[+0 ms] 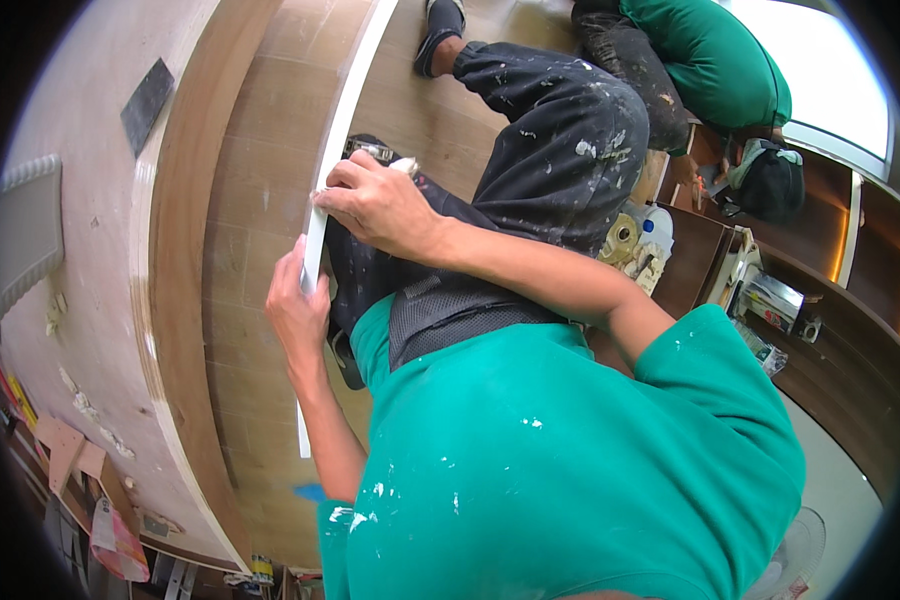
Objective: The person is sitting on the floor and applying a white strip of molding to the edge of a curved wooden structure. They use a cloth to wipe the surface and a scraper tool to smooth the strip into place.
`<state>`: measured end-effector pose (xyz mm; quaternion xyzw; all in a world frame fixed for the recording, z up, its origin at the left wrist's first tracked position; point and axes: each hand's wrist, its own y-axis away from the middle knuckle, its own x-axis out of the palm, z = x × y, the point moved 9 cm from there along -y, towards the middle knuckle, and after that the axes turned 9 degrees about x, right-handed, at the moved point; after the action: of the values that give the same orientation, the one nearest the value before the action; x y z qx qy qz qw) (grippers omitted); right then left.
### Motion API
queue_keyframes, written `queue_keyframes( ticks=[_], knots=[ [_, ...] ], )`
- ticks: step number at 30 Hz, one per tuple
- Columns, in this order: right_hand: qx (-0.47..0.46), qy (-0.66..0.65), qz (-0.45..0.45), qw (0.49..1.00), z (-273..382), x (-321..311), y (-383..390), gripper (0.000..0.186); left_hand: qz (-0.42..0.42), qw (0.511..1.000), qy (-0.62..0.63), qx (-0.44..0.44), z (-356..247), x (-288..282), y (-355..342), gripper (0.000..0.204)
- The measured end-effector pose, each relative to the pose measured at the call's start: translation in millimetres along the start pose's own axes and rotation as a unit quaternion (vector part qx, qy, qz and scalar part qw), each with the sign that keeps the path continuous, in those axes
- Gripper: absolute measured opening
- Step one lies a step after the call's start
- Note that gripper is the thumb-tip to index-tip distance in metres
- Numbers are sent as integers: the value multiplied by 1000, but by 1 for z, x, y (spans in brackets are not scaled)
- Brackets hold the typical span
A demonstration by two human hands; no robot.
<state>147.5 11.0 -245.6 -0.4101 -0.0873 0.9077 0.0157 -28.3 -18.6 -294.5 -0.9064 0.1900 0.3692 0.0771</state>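
Strip of white trim (344, 110) is held in both hands, its long axis laid from just past 12 o'clock, where the frame is left, to 6 o'clock, where the lower end is seen beside the left forearm. It is gripped between the thumb and fingers of the left hand (298, 305), the nearer to that end; the fingers of the right hand (385, 208), at 1 o'clock from the left, are pinched narrow on it. Whether the far end is supported cannot be told. The desk (90, 300) is set at 9 o'clock, with a dark flat plate (147, 107) and a grey tray (30, 230) carried on it. Tiled floor (260, 150) is seen beneath. At 2 o'clock a co-worker (710, 60) is bent over beside brown cabinets (690, 245).
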Motion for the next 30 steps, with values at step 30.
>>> queue_keyframes(
  ticks=[30],
  knots=[
    [100,82,-101,986,-181,-91,-180,13,5,1000,5,-21,20,-17,-12,52]
  ],
)
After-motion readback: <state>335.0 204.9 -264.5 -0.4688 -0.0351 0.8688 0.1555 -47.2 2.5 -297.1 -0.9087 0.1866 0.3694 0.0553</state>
